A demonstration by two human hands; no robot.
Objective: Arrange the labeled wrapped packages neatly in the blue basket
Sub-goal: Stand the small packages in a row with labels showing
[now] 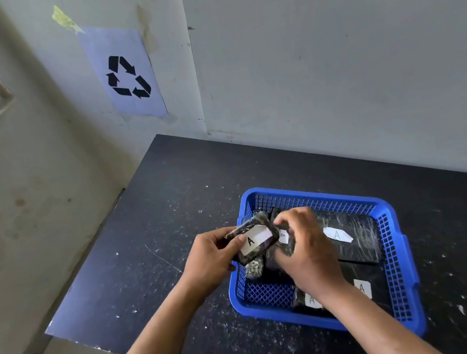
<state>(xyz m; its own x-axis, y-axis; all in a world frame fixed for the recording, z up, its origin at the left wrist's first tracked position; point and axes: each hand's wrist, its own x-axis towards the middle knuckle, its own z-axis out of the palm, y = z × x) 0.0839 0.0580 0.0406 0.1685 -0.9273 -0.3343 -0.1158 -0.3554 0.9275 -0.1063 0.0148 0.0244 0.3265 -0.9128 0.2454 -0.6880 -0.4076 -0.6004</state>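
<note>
Black speckled surface [152,253] carries the blue basket [399,272] at right. Left hand [213,261] has its grip clenched on a wrapped package [254,240] (label "A" facing up) over the basket's left rim. Right hand [303,245] grasps a second package [282,250] just beside it. Further labeled packages [352,237] lie flat inside the basket.

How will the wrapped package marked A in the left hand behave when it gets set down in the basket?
The package looks stiff: it keeps a flat slab shape with the left hand gripping only one end. Its glossy wrap could be slippery. Being flat, it should lie still in the blue basket, not roll.
</note>
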